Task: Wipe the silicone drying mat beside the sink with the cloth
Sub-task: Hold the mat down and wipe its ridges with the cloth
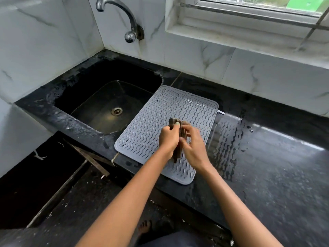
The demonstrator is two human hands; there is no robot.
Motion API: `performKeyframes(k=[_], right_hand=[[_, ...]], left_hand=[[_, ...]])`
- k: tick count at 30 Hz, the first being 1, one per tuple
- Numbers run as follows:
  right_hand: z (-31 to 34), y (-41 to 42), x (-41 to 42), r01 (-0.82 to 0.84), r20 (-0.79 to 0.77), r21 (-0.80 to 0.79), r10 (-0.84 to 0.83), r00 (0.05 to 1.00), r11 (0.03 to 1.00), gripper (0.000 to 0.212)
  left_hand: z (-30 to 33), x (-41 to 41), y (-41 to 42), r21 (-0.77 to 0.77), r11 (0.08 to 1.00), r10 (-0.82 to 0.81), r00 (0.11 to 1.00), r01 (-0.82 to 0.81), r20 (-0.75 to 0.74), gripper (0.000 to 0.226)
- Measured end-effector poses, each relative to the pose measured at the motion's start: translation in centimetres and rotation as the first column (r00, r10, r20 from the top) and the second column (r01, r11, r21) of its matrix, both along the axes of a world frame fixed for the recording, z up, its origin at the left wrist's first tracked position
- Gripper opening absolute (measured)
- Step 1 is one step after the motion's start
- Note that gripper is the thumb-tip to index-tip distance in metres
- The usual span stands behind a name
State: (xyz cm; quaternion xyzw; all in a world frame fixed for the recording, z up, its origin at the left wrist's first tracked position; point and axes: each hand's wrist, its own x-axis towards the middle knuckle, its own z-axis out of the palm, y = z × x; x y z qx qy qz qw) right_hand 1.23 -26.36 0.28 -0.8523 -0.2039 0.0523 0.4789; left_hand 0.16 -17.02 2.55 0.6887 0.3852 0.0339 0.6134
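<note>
Both hands, left hand and right hand, grip the cloth above the mat.

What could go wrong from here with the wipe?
The mat overhangs the counter front edge, so a hard stroke might drag it off. The cloth is bunched between the left hand and right hand, so it may cover little of the ridges.

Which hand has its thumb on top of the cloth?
The left hand: its thumb sits on top of the brown cloth. The right hand holds it lower, fingers curled.
</note>
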Motion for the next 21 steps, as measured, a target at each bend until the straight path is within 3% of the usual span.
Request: performKeyframes(k=[3, 5, 7, 9, 12, 17, 21], right_hand=[[0.5, 1.2, -0.1, -0.048, -0.13, 0.055, 0.054, 0.99, 0.997, 0.058], [0.8, 1.3, 0.3, -0.007, -0.332, 0.198, 0.074, 0.94, 0.98, 0.058], [0.7, 1.3, 0.9, 0.08, -0.438, 0.27, 0.049, 0.898, 0.96, 0.048], [0.5, 1.4, 1.4, 0.112, -0.43, 0.239, 0.001, 0.903, 0.965, 0.046], [0.3, 1.6, 2.0, 0.125, -0.388, 0.205, -0.037, 0.921, 0.971, 0.052], [0.5, 0.9, 3.7, 0.263, -0.346, 0.175, -0.191, 0.918, 0.949, 0.066], [1.3, 0.8, 6.7, 0.279, -0.334, 0.116, -0.227, 0.915, 0.953, 0.057]], left_hand=[[2.0, -0.4, 0.9, -0.333, 0.936, -0.115, 0.993, 0.11, 0.005, 0.047], [2.5, -0.4, 2.0, -0.369, 0.902, -0.237, 0.971, 0.224, 0.011, 0.059], [2.5, -0.3, 3.0, -0.336, 0.889, -0.336, 0.942, 0.312, -0.012, 0.069], [2.2, 0.0, 4.0, -0.32, 0.872, -0.401, 0.916, 0.372, -0.028, 0.072], [1.6, 0.6, 5.0, -0.316, 0.842, -0.464, 0.885, 0.437, -0.014, 0.059], [-0.1, 3.0, 5.5, -0.217, 0.88, -0.427, 0.904, 0.422, 0.027, 0.034], [-2.5, 6.3, 5.4, 0.029, 0.946, -0.325, 0.945, 0.324, 0.033, 0.021]])
